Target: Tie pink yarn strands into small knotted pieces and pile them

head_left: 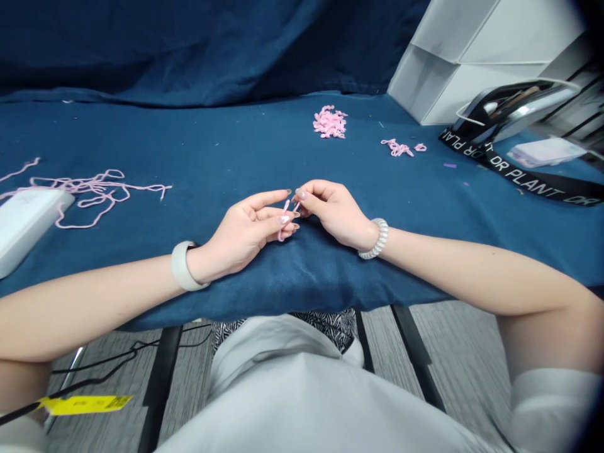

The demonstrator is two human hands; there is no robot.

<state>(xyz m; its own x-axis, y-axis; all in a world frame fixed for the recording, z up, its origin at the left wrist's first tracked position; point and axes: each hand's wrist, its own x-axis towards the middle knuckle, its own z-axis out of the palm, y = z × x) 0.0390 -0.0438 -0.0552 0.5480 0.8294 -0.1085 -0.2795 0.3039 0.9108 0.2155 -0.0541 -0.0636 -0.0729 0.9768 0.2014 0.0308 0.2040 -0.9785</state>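
Observation:
Near the front edge of the blue cloth, my left hand [250, 231] pinches a short piece of pink yarn [282, 235] between thumb and fingers, its index finger stretched out. My right hand [333, 211], closed in a pinch, meets it from the right and grips the upper part of the same pink yarn. The fingertips of both hands nearly touch. Part of the yarn is hidden behind the fingers, so its exact shape cannot be made out.
Loose pink yarn [97, 187] lies at the left beside a white box [33, 223]. Farther back are a pink yarn pile [330, 123] and a few small pieces [397, 148]. A black lettered strap [523, 176] and white boxes [467, 60] stand at the right.

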